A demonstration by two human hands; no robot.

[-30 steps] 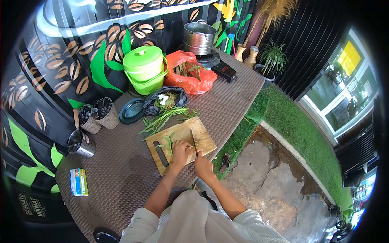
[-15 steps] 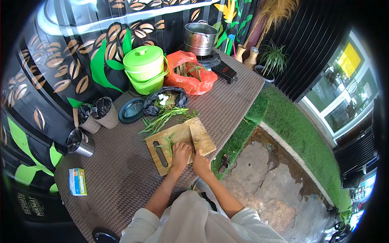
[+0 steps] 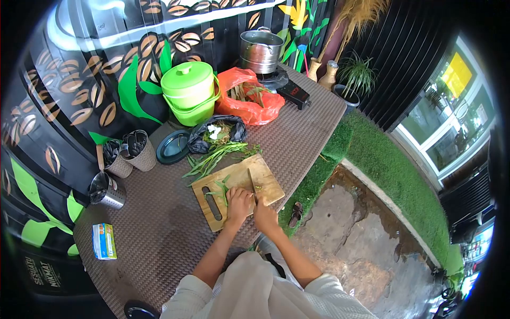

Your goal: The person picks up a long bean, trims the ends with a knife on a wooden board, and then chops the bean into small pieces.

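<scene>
On the wooden cutting board point(image 3: 272, 187), my right hand point(image 3: 265, 217) is closed around the handle of a knife point(image 3: 252, 179), whose blade points away from me. My left hand point(image 3: 240, 203) presses leafy greens point(image 3: 225, 190) to the board, its fingers curled close beside the blade. Leaves stick out on its left side, while the stems under the fingers are mostly hidden. Small cut bits lie to the right of the blade. Beyond the board rests a pile of long green stems point(image 3: 215, 159).
Behind the stems are a black plastic bag point(image 3: 198, 139), a dark plate point(image 3: 172, 147), a green lidded bucket point(image 3: 188, 90) and a red plastic bag point(image 3: 258, 115). A metal pot point(image 3: 261, 56) stands on a portable stove point(image 3: 293, 94). Cutlery holders point(image 3: 142, 157) and a small box point(image 3: 104, 241) are left.
Both hands stay in nearly the same place, with the knife still against the greens. The whole view has shifted very slightly.
</scene>
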